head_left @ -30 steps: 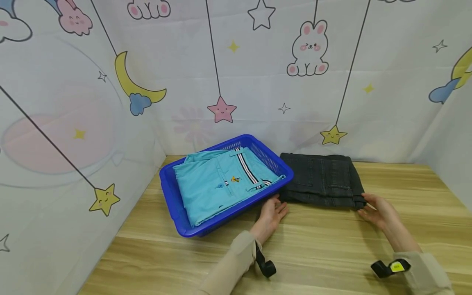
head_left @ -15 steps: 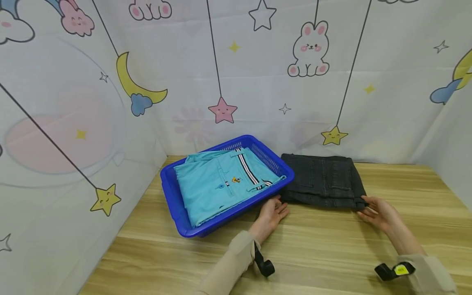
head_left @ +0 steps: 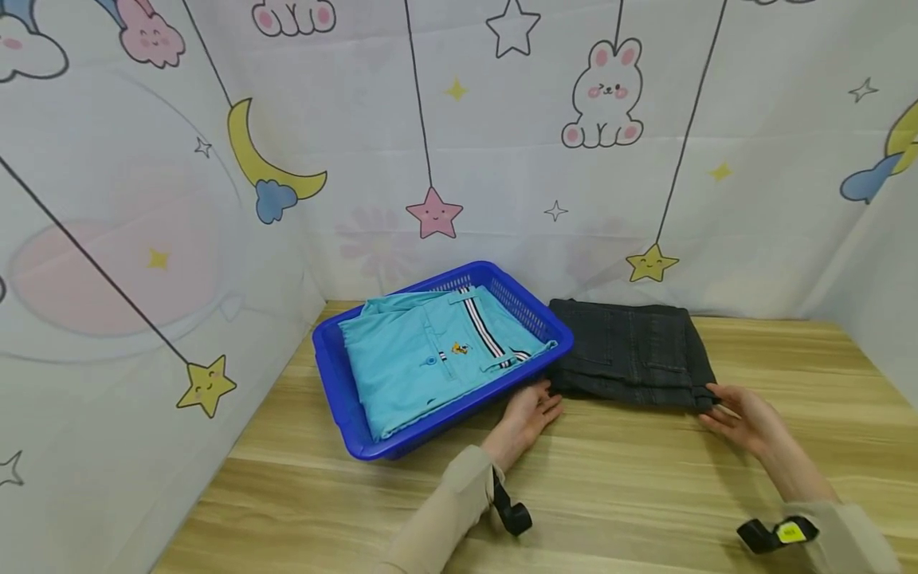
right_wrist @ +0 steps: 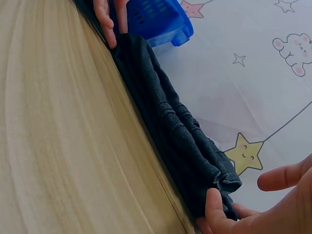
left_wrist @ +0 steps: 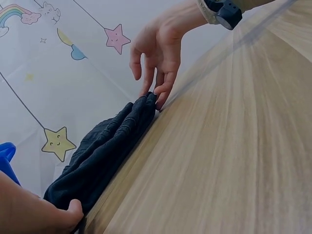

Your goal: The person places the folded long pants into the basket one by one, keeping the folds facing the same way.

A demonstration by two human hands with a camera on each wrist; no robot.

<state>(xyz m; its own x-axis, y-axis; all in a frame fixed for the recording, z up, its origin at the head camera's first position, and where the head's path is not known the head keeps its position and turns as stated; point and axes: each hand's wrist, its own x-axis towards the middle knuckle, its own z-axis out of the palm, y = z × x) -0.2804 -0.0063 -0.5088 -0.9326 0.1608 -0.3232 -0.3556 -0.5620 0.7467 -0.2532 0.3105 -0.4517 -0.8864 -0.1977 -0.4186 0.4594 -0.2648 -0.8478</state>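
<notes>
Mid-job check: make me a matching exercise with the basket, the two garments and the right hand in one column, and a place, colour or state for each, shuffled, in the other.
Column one:
1. Basket
2. Light-blue garment
3. Dark garment
4. Right hand

Column two:
A. Folded, on the wooden table
B. Touching the near right corner of the dark garment
C. Folded, inside the basket
D. Deep blue, with perforated sides

Right pairs: 1-D, 2-C, 3-A, 4-B
</notes>
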